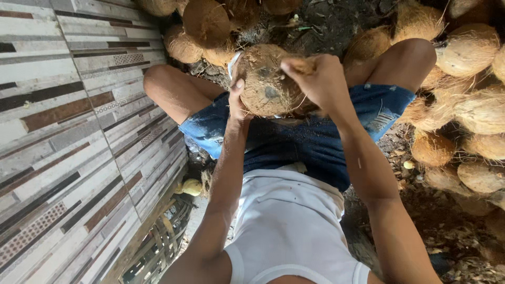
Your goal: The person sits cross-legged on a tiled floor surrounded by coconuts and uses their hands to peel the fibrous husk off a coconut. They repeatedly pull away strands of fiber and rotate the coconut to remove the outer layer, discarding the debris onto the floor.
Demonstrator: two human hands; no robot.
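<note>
A brown, fibrous coconut (268, 84) is held above my lap, its dark eyes facing me. My left hand (238, 100) cups its left side, the thumb pressed on the shell. At the coconut's upper right, my right hand (315, 79) grips the shell and pinches a tuft of husk fibre. A thin metal blade edge (232, 63) shows at the coconut's upper left, mostly hidden. I sit with knees apart in blue denim shorts (310, 139) and a white shirt.
A pile of husked coconuts (468, 105) fills the right side and the top (205, 26). A striped tiled wall (68, 137) stands close on the left. Husk scraps litter the dirt ground (452, 231). A small yellow object (192, 186) lies by the wall's base.
</note>
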